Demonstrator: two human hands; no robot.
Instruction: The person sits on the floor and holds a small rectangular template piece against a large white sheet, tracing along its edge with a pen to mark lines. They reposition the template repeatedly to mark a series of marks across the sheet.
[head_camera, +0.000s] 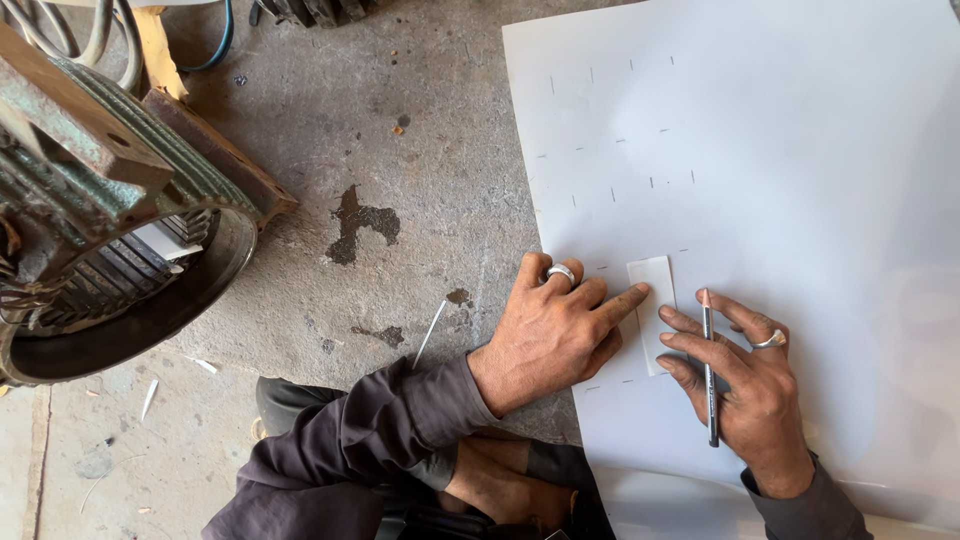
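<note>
While a small white template strip (654, 312) was pinned flat on the large white sheet (780, 180) by the left hand (556, 325), fingers spread, a pencil (709, 370) was gripped in the right hand (745, 385) beside it; many short marks (620, 140) were already drawn across the upper sheet; the lower right part lay unmarked.

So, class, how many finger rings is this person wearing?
2: a silver ring on the left hand, and another ring on the right hand. Hidden fingers could carry more.

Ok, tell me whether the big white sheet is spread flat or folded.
Spread flat: the white sheet lies smooth on the concrete floor, with no visible crease.
</note>
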